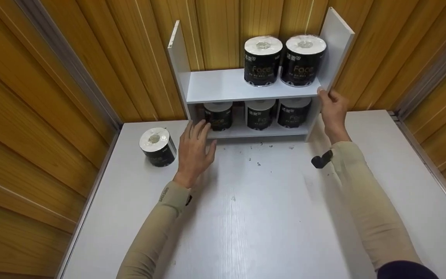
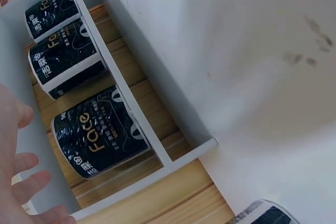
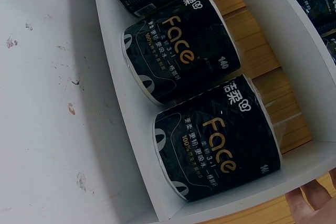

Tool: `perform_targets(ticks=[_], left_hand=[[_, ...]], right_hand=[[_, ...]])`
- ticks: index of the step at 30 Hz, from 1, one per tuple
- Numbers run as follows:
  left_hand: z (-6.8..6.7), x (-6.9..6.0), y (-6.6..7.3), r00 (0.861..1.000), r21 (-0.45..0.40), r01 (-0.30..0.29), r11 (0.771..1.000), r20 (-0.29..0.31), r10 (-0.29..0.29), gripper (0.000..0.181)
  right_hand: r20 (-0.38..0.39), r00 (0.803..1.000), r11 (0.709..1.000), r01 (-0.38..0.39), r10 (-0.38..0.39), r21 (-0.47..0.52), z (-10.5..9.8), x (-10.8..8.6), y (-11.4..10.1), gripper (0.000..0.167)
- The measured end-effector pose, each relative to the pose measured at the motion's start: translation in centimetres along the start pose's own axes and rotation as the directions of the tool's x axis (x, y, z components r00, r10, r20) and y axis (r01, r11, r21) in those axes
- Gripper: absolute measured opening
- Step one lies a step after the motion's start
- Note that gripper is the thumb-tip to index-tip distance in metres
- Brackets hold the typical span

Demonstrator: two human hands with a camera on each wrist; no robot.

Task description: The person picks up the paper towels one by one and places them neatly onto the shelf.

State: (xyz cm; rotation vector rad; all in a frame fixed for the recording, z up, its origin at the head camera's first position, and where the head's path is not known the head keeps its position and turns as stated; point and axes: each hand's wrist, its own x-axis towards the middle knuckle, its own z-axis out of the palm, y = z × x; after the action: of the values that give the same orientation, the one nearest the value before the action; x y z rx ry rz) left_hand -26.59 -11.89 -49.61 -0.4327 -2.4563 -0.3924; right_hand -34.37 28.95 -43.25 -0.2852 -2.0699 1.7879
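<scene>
A white two-tier shelf (image 1: 215, 86) stands against the back wall in the head view. Two black-wrapped toilet paper rolls (image 1: 262, 66) sit at the right of its upper level, and three more rolls (image 1: 259, 117) stand on the lower level. My right hand (image 1: 333, 112) grips the shelf's right side panel, thumb at the front edge and fingers round the outer side. Before the shelf's lower left corner is my left hand (image 1: 194, 151), its fingers spread and holding nothing. A single roll (image 1: 160, 152) stands upright on the table, left of that hand.
The white table (image 1: 238, 217) bears small dark specks (image 1: 258, 164) in front of the shelf. Wood-patterned walls (image 1: 215, 35) rise behind and at both sides. In the left wrist view, the edge of the loose roll (image 2: 268, 216) shows at the bottom.
</scene>
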Motion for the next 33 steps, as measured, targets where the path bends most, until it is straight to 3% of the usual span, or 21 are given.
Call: perform_targets(ticks=[10, 24, 33], left_hand=[[-1.2, -0.8, -2.0, 0.998, -0.02, 0.01, 1.0, -0.068, -0.011, 0.052], [-3.2, -1.9, -5.3, 0.989, -0.04, 0.099, 0.994, -0.111, -0.102, 0.05], [-3.8, -2.2, -6.5, 0.986, -0.035, 0.136, 0.99, -0.091, -0.139, 0.05]], right_hand=[[-0.002, 1.0, 0.999, 0.024, -0.024, 0.03, -0.2, 0.3, 0.2, 0.028], [0.008, 1.0, 1.0, 0.02, -0.02, 0.008, 0.1, 0.4, 0.1, 0.032], [0.008, 1.0, 0.999, 0.018, -0.018, 0.043, -0.2, 0.5, 0.2, 0.028]])
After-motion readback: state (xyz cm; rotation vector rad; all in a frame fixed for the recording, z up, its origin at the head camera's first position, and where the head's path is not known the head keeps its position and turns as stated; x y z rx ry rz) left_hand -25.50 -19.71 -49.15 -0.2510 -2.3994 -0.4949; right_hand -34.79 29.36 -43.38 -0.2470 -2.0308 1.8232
